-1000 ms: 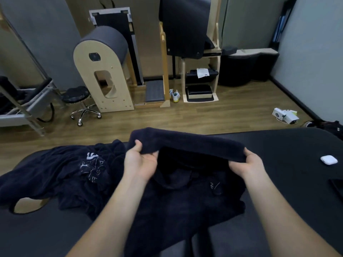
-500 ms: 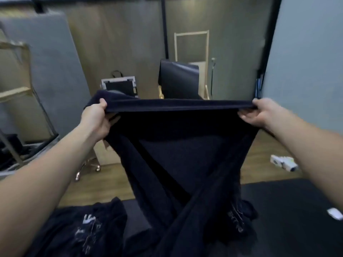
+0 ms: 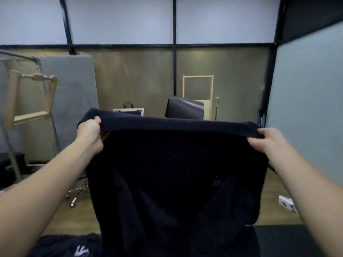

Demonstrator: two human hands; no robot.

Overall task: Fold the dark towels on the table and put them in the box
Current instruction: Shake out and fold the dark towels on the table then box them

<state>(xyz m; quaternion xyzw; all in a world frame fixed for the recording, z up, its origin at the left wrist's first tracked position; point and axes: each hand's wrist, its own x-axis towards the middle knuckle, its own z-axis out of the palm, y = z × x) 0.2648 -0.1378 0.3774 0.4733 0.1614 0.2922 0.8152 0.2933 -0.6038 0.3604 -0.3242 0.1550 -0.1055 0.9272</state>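
Dim, soft indoor light is falling from twelve o'clock — edges are bowing, details smearing with motion blur.

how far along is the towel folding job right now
Nothing looks folded yet, and no box is in view. In hand: the left hand and right hand hold one dark towel up by its top edge, spread open. Left: fold it, fold the second towel lying on the table, box both.

The towel is shown as matt, nubby dark cloth. The stool base at left is seen in glossy chromed metal, the floor in smooth wood, the frame in pale bare wood.
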